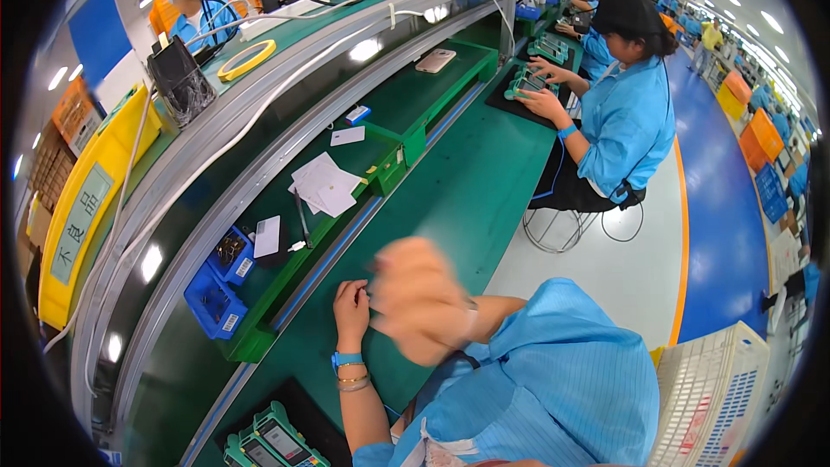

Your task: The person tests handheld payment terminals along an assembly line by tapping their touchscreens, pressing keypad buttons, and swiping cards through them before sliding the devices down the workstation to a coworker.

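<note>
My left hand (pixel 352 304) rests on the green bench top (pixel 445 216), its fingers curled inward. Whether anything is between them is hidden. Just to its right, my right hand (pixel 419 298) is raised over the bench and smeared by motion, so its fingers cannot be made out. A blue band and bracelets circle my left wrist. Nearer me at the lower left, green-cased handheld devices (pixel 281 439) with screens and keys lie on a black mat (pixel 313 415), apart from both hands.
Along the green shelf are blue bins (pixel 214 301) of small parts, white papers (pixel 325 185), a white card (pixel 267 236) and a phone (pixel 436 60). A yellow bin (pixel 91 207) stands at left. Further along, a co-worker (pixel 627 112) handles a green device. A white crate (pixel 713 398) sits right.
</note>
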Motion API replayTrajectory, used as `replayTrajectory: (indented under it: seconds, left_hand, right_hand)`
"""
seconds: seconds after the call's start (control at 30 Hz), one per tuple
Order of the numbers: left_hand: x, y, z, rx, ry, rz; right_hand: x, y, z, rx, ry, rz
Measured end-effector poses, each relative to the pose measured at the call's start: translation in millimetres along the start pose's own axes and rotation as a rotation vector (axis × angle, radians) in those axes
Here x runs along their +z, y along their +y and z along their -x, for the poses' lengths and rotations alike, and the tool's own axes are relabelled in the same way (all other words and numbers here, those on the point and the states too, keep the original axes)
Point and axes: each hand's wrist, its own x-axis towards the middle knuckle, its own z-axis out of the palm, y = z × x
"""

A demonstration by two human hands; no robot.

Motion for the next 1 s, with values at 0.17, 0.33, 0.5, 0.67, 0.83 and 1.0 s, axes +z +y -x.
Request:
replayTrajectory:
  seconds: [0.17, 0.33, 0.5, 0.67, 0.83, 1.0]
  left_hand:
    - [6.8, 3.6, -1.4, 0.132, 0.192, 0.161]
    - [6.5, -22.0, 8.5, 0.233, 0.115, 0.001]
    - [7.8, -47.8, 13.4, 0.273, 0.09, -0.101]
    - [8.7, -40.9, 9.0, 0.201, 0.087, -0.017]
    - [7.8, -28.8, 7.3, 0.165, 0.085, 0.011]
    - [8.3, -26.6, 7.7, 0.138, 0.087, 0.024]
  right_hand:
    - [44.4, 61.1, 92.2, 0.302, -0.383, 0.119]
    - [54.0, 69.4, 175.4, 0.52, -0.698, 0.087]
    - [60.6, 64.3, 214.5, 0.53, -0.765, 0.102]
    - [60.1, 65.2, 227.6, 0.558, -0.693, 0.077]
    - [57.8, 65.9, 228.7, 0.553, -0.657, 0.063]
    - [57.5, 65.6, 228.3, 0.561, -0.627, 0.039]
